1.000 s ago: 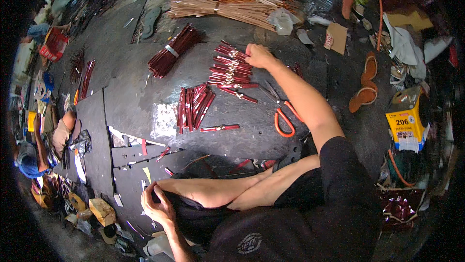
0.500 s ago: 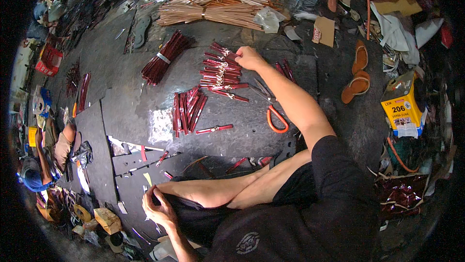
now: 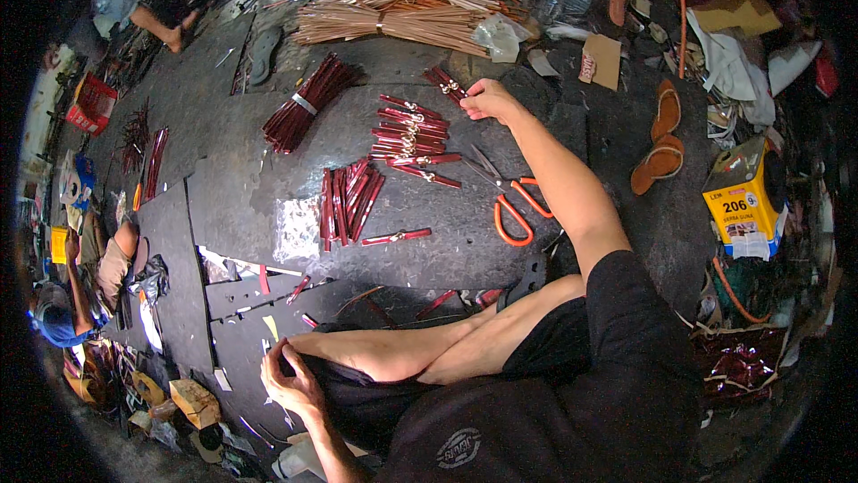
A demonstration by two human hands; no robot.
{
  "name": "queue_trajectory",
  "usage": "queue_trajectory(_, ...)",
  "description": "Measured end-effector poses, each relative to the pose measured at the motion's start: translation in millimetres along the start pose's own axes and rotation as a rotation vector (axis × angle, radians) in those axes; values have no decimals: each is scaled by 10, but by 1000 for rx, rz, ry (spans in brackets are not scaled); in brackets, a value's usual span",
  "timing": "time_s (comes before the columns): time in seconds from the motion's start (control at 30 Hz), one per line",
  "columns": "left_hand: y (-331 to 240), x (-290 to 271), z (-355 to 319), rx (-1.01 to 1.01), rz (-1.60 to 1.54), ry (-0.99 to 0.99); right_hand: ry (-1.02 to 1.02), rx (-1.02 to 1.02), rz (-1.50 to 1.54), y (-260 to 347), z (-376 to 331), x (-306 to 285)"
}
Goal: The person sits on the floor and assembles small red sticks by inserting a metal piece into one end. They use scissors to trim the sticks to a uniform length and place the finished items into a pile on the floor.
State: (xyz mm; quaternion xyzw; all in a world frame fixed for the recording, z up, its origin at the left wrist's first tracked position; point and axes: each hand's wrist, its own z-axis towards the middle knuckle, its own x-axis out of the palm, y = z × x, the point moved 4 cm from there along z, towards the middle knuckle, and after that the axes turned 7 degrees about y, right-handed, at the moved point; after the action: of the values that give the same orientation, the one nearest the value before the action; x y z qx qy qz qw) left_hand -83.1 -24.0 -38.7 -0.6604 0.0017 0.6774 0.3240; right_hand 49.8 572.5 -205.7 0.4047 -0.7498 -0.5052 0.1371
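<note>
My right hand point(image 3: 490, 100) is closed on the ends of a few dark red straps with small metal buckles point(image 3: 444, 83), above and right of a column of similar buckled straps point(image 3: 409, 133). My left hand point(image 3: 290, 383) rests by my knee, fingers loosely bent and apart, with nothing visible in it. Orange-handled scissors point(image 3: 506, 201) lie partly spread below my right hand. Left of the column is a bundle of dark red strips point(image 3: 290, 126) tied with a pale band. Nearer me lie a fanned stack of shiny red strips point(image 3: 347, 203) and a single buckled strap point(image 3: 396, 236).
Bundled tan strips point(image 3: 384, 23) lie at the far side. Brown sandals point(image 3: 659, 164) and a yellow box point(image 3: 744, 204) stand to the right. Another person point(image 3: 89, 286) sits at the left; a bare leg point(image 3: 159, 29) shows at far left. A clear plastic sheet point(image 3: 298, 229) lies beside the stack.
My right hand has moved right and slightly up, taking the top buckled straps away from the column. More of the scissors now shows. A person's leg has appeared at far left.
</note>
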Motion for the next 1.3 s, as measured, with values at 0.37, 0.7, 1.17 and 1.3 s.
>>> queue_trajectory(0.37,11,2,6,-1,-20,-13,-296,-497,-850,428,-289,340)
queue_trajectory(0.7,16,-23,3,0,-5,-9,-226,-481,-844,230,-67,829)
queue_trajectory(1.17,66,3,-11,10,-63,-26,-5,-361,-651,169,-187,604)
queue_trajectory(1.3,40,-21,-11,19,-50,-37,-76,-448,-810,192,-309,649)
